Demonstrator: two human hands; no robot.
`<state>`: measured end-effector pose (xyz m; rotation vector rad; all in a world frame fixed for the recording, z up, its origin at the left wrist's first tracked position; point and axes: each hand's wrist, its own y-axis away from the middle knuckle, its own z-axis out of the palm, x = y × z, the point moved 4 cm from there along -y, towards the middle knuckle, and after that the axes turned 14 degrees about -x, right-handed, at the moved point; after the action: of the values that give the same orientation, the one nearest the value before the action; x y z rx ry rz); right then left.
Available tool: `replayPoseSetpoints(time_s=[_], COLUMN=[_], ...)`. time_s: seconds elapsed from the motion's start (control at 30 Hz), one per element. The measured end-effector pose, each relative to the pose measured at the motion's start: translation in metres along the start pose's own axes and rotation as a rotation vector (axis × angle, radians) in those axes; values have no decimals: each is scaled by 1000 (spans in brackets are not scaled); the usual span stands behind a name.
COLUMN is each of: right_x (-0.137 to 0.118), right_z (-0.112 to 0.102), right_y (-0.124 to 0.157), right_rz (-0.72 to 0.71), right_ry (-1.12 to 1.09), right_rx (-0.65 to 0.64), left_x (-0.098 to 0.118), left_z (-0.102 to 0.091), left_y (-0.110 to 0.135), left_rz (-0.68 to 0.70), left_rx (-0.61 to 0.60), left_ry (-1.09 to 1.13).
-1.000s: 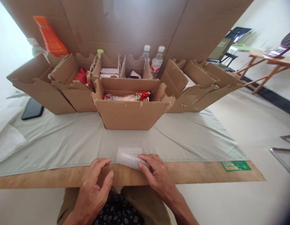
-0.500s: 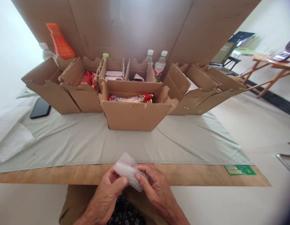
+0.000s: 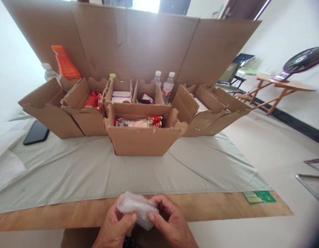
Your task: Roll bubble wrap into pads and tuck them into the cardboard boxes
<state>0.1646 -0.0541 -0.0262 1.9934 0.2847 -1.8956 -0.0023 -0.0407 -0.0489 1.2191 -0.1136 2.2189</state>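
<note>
Between my two hands is a small bundle of clear bubble wrap (image 3: 138, 206), held over the table's front edge. My left hand (image 3: 116, 220) grips its left side, thumb pressed on the near face. On the other side, my right hand (image 3: 171, 218) pinches it between thumb and curled fingers. Whether anything lies inside the wrap I cannot tell. Beyond the hands stands an open cardboard box (image 3: 141, 141) with red and clear snack packets (image 3: 138, 123) in it.
Behind it, more open cardboard boxes (image 3: 93, 122) form a row before a tall cardboard panel (image 3: 138, 41). Bottles (image 3: 168, 86) stand behind them. A phone (image 3: 36, 132) and white wrapping sheet (image 3: 9, 165) lie left; a green packet (image 3: 259, 197) lies at the right front edge.
The bubble wrap has been folded or turned into a more compact bundle, its upright flap now down. The camera view has tilted up, bringing more of the room into sight.
</note>
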Motion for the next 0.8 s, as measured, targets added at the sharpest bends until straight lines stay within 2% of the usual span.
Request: replayPoseSetpoints(time_s=[0.1,0.2,0.27,0.33,0.4,0.47,0.53,0.63,0.73,0.8], right_x=[-16,-50,-84,-127,-174,-216,-249,-272,-267,-254], right_z=[-11,-38,-63,-87,-106,-121,-131,-133,-126,-121], right_y=[-2,2,5,5,-1,-16,-40,-84,-126,-149], right_rz=[-70,-168,-227,-305,-399,-450,-436,-326,-121,12], right_ry=[191,433,598,790,995,1174,1341,1621,1825,1883], right_rx=[93,236,341,417,462,472,405,110,-159,-278], left_x=[15,45,68,84,89,83,74,63,58,55], left_z=[-2,-7,-13,-18,-21,-22,-20,-16,-17,-23], left_y=[-9,-25,-41,-61,-79,-92,-98,-95,-90,-92], left_rz=[23,91,142,157,161,190,267,505,731,774], left_rx=[-17,11,37,29,2,-21,-36,-87,-144,-165], left_ry=[-10,-16,-94,-277,-517,-740,-924,-1138,-1246,-1271])
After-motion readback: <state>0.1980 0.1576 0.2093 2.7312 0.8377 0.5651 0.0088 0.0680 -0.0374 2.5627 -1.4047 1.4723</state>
